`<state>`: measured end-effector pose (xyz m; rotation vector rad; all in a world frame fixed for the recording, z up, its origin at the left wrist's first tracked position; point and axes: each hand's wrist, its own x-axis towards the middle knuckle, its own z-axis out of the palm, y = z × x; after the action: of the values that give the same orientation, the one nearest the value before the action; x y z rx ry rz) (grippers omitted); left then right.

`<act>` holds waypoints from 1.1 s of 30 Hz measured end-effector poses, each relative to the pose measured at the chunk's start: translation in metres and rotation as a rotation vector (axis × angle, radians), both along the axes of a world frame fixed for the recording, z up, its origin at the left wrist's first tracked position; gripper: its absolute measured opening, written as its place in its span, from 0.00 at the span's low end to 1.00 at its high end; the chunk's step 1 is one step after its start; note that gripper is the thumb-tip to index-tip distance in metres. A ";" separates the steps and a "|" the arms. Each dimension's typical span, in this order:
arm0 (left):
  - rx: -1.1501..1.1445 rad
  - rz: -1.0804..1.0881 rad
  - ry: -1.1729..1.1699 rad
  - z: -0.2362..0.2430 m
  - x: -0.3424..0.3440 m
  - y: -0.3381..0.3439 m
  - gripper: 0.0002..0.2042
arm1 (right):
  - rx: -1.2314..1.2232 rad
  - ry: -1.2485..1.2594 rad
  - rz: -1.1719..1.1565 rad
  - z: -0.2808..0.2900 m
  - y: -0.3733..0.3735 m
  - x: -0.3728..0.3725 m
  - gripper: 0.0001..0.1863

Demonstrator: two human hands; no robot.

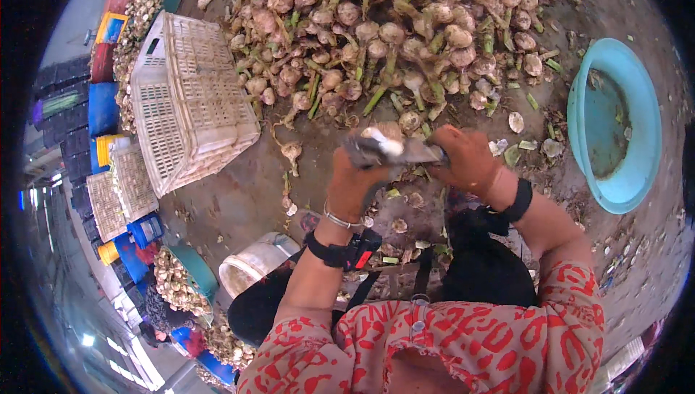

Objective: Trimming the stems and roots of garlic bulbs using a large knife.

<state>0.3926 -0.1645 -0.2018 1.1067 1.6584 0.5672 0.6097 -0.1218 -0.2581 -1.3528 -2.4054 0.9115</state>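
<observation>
In front of me, my left hand [353, 185], in an orange-brown glove with dark fingertips, is closed around a garlic bulb [391, 142]. Part of the bulb shows bright white, and the fingers hide the rest. My right hand [467, 161], gloved alike, grips a knife [423, 152] whose grey blade points left and meets the bulb. Its handle is mostly covered by the palm. Just beyond both hands lies a large heap of garlic bulbs [391, 32] with green and brown stems.
A white slatted crate [195, 97] lies tilted at the left. At the right is a light blue basin [644, 126]; a white bucket [253, 260] stands by my left leg. Peelings and stem bits litter the floor [217, 213]. Garlic-filled tubs [195, 271] line the far left.
</observation>
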 end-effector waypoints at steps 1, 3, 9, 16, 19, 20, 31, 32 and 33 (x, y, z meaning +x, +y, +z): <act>0.145 -0.257 -0.077 0.024 0.013 0.002 0.33 | -0.099 -0.128 -0.039 -0.016 0.002 -0.002 0.23; 0.353 -0.614 -0.324 0.090 0.044 0.007 0.36 | -0.212 -0.209 0.001 -0.032 -0.003 0.004 0.23; 0.302 -0.402 -0.180 0.055 0.031 0.011 0.39 | -0.444 0.267 -0.172 -0.010 0.015 0.010 0.24; 0.457 -0.175 0.065 0.032 0.033 0.012 0.33 | -0.125 0.498 0.057 0.017 0.007 0.015 0.30; 0.078 0.269 -0.737 -0.023 0.018 -0.008 0.29 | -0.496 0.724 -0.219 0.029 0.006 -0.008 0.21; -0.068 0.441 -1.022 -0.030 0.017 -0.006 0.27 | -0.493 0.725 -0.208 0.029 0.008 -0.008 0.21; 0.716 0.416 -1.512 0.029 -0.153 0.013 0.27 | -0.286 0.431 -0.415 -0.031 -0.004 0.017 0.17; 0.477 0.768 -2.003 0.006 -0.189 0.006 0.30 | -0.299 0.442 -0.398 -0.023 -0.002 0.013 0.17; 0.166 1.132 -2.455 -0.021 -0.222 -0.006 0.32 | -0.360 0.486 -0.400 -0.015 0.000 0.009 0.16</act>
<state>0.1706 -0.1707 -0.2227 -0.8364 -0.3003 1.6407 0.6184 -0.1215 -0.2726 -1.4439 -1.5922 1.3982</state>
